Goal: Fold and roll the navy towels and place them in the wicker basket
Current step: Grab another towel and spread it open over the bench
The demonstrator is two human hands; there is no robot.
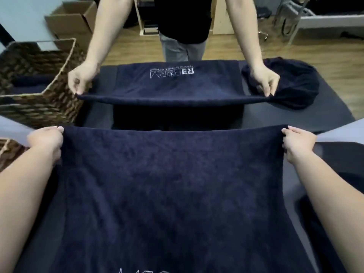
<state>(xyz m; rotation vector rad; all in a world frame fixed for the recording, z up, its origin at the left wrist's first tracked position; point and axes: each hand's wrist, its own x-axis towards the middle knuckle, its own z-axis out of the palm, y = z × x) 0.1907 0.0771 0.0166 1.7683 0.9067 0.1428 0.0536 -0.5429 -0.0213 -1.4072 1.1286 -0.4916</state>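
While both hands pinch towel (173,184) corners | left hand (46,141), right hand (298,143) fingers gripping | keep top edge taut, corners level, fold evenly

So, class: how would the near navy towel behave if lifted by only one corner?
Probably floppy: the towel only stays spread because both hands hold its corners. Likely not slippery, given the fuzzy pile.
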